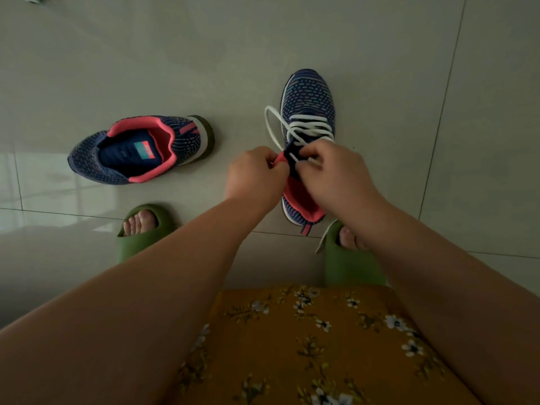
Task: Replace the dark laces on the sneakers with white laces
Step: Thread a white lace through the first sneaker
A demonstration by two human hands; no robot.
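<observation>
My left hand [257, 173] and my right hand [330, 173] are close together over the blue shoe [308, 95] in front of me. The fingers of both hands are curled tight. They pinch the white lace [309, 125] near the top of the shoe's tongue. I cannot tell just which bit each hand has. The lace goes across the shoe in rows, and a big loop of it sticks out on the left side. One end hangs down by my right green slipper [350, 267]. The shoe stands on the gray tile floor [204, 54]. The other blue shoe [140, 149] lies well apart to the left with no lace. My left green slipper [137, 244] is near it.
</observation>
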